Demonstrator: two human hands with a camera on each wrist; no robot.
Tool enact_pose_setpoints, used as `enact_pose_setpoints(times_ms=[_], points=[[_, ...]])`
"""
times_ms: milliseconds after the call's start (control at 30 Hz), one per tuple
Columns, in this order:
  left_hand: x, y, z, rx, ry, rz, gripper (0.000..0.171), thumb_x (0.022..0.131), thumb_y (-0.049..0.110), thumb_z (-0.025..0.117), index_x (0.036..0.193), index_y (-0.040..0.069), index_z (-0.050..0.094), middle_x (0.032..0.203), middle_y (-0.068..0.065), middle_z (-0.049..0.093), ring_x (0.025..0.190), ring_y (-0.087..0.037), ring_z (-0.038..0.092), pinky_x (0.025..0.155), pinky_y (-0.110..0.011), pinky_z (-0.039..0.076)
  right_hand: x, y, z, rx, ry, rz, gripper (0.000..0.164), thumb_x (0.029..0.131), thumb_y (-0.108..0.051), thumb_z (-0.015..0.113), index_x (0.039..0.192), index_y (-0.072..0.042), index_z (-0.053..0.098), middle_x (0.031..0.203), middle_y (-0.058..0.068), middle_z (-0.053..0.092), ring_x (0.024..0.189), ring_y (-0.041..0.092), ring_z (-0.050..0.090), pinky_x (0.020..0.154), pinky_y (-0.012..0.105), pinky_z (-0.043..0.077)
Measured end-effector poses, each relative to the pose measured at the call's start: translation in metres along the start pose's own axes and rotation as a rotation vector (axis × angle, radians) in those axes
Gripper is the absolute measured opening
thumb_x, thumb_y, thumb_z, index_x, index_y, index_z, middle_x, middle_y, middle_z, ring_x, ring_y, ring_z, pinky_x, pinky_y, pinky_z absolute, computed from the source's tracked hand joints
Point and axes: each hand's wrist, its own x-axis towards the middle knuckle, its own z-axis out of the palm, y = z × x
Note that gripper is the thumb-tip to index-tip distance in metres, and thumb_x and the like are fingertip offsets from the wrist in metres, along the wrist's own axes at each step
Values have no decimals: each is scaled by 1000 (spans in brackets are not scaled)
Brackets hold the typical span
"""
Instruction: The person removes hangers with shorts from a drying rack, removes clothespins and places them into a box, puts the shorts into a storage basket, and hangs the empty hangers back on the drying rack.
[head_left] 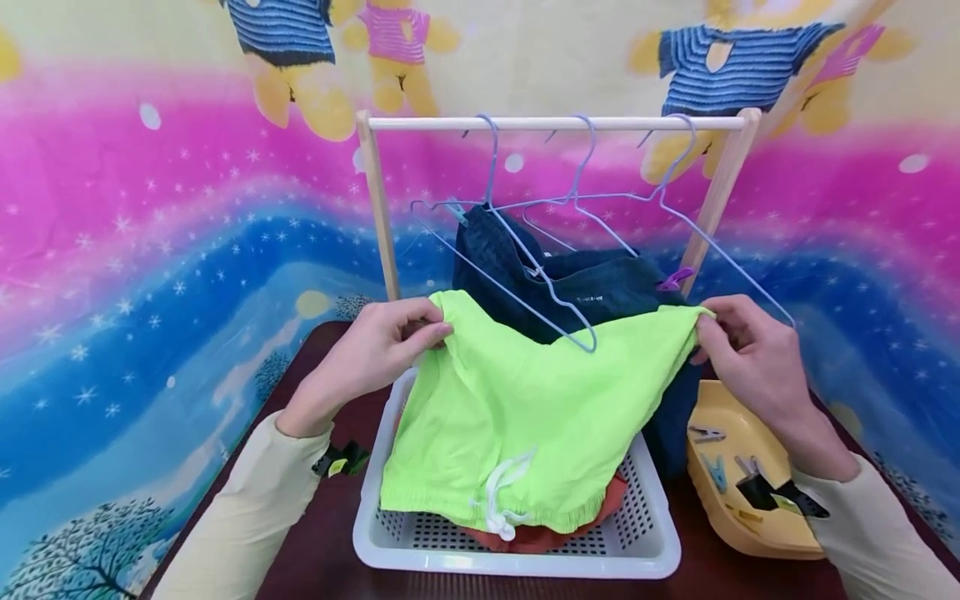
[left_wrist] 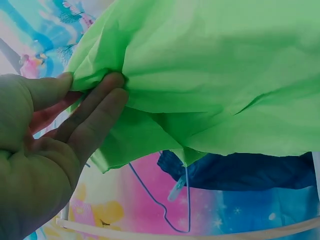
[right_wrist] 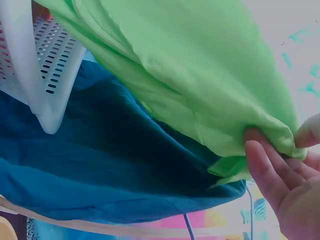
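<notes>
Neon green shorts (head_left: 517,400) are stretched out between the two hands, the elastic waistband and white drawstring (head_left: 501,492) hanging toward the person. My left hand (head_left: 375,346) pinches one leg corner between thumb and fingers; the left wrist view shows those fingers (left_wrist: 100,107) against the cloth. At the opposite corner, my right hand (head_left: 757,358) pinches the other leg hem, with its thumb and fingers (right_wrist: 267,167) on the fabric in the right wrist view. The shorts hang over a white basket (head_left: 517,565), covering much of it. A bare hanger (head_left: 551,292) overlaps their upper edge.
A wooden rack (head_left: 555,123) carries several blue wire hangers. Behind the shorts hangs a dark blue garment (head_left: 600,292) with a purple clothespin (head_left: 675,280). Reddish-orange cloth (head_left: 525,542) lies in the basket. A yellow tray (head_left: 757,537) at right holds several clothespins.
</notes>
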Motion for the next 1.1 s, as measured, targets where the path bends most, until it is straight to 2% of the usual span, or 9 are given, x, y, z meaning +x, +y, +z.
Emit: enact_pose_setpoints(times_ms=[200, 300, 400, 500, 633, 700, 867, 967, 1100], points=[[-15, 1, 4, 63, -117, 40, 5, 96, 25, 64, 94, 21, 67, 73, 7, 54, 55, -9, 44, 55, -25, 42, -9, 0, 2, 7, -80, 29, 17, 95, -2, 58, 111, -3, 64, 84, -26, 61, 60, -3, 61, 52, 11, 45], [-23, 5, 4, 108, -155, 74, 5, 96, 25, 64, 94, 21, 67, 78, 10, 55, 61, -6, 48, 60, -24, 45, -16, -2, 4, 21, -137, 26, 16, 95, -1, 58, 109, -5, 64, 84, -20, 63, 64, -4, 62, 47, 17, 42], [-31, 11, 3, 123, -189, 120, 5, 96, 23, 64, 92, 21, 66, 80, 11, 55, 65, -4, 49, 64, -23, 46, -23, -6, 7, 36, -206, 19, 17, 94, 0, 58, 106, -11, 65, 83, -12, 65, 60, -2, 57, 45, 20, 39], [-39, 15, 4, 118, -230, 168, 8, 97, 22, 62, 91, 20, 65, 79, 10, 52, 63, -2, 47, 61, -21, 45, -30, -13, 10, 50, -280, 27, 21, 94, 0, 59, 107, -16, 65, 83, -7, 63, 54, 4, 49, 46, 21, 39], [-48, 22, 8, 122, -276, 241, 6, 97, 22, 62, 91, 21, 64, 83, 11, 51, 69, -1, 47, 61, -18, 46, -37, -23, 15, 34, -358, 37, 21, 95, -4, 60, 107, -21, 65, 78, -7, 53, 54, 6, 44, 48, 22, 38], [-52, 26, 9, 120, -293, 276, 6, 97, 23, 63, 92, 22, 65, 87, 11, 51, 72, 0, 46, 62, -16, 45, -39, -25, 19, 26, -379, 13, 21, 95, -4, 62, 105, -22, 65, 75, -8, 48, 55, 5, 43, 49, 21, 37], [-59, 35, 12, 116, -386, 358, 9, 99, 28, 59, 94, 22, 64, 91, 12, 51, 76, 1, 46, 68, -13, 43, -41, -24, 33, 12, -424, -65, 25, 92, -3, 65, 106, -23, 66, 81, -12, 53, 62, 0, 47, 54, 18, 42], [-59, 36, 17, 116, -480, 367, 11, 100, 30, 58, 93, 23, 63, 88, 13, 51, 77, 2, 47, 71, -13, 43, -42, -23, 41, 0, -477, -109, 25, 91, -4, 66, 107, -23, 67, 86, -13, 59, 68, -2, 50, 59, 18, 46], [-55, 30, 27, 118, -602, 285, 13, 98, 27, 61, 87, 21, 62, 80, 15, 51, 73, 4, 46, 70, -13, 42, -41, -26, 50, -21, -662, -121, 19, 97, -14, 61, 115, -18, 68, 102, -9, 69, 84, 2, 61, 73, 24, 55]])
